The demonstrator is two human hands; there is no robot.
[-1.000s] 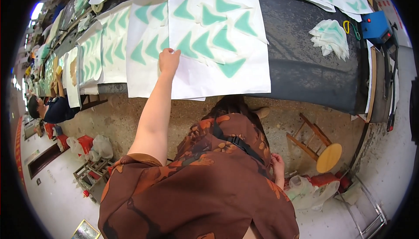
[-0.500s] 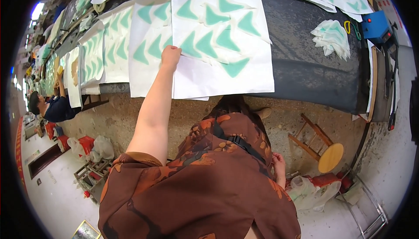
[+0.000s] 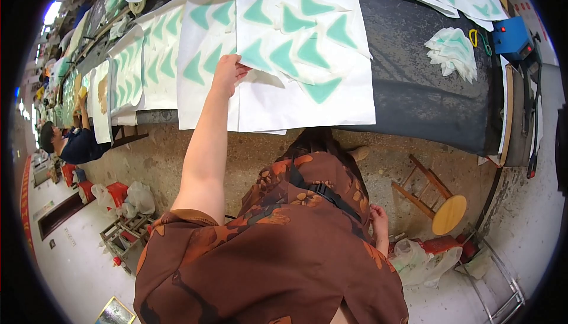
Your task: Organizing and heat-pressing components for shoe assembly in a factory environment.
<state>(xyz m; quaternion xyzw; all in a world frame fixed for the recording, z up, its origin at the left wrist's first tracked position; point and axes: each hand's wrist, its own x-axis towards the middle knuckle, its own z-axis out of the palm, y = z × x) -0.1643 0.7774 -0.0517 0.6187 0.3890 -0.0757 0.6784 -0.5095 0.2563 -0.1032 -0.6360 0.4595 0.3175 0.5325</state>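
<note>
My left hand [image 3: 229, 75] reaches over the table with thumb and fingers pinched on the left end of a translucent piece with a green arrow-like shape [image 3: 254, 55]. That piece's lower edge is lifted a little, and a shadow falls beneath it. It belongs to rows of similar green-marked pieces [image 3: 319, 91] lying on a large white paper sheet [image 3: 331, 114]. Another white sheet with green shapes [image 3: 193, 71] lies to the left, partly behind my hand. Down by my hip, my right hand [image 3: 379, 223] hangs with loosely bent fingers and nothing visible in it; my clothing hides part of it.
On the dark table cover [image 3: 408, 105] rest a stack of green-and-white pieces [image 3: 452, 55], yellow-handled scissors [image 3: 473, 37] and a blue box [image 3: 512, 38]. A wooden stool [image 3: 448, 214] stands at right behind me. Another person [image 3: 80, 145] works at the table's far left.
My left hand has moved slightly up and left, and its fingers now pinch the piece's edge, which has lifted a little. My right hand hangs in nearly the same place.
</note>
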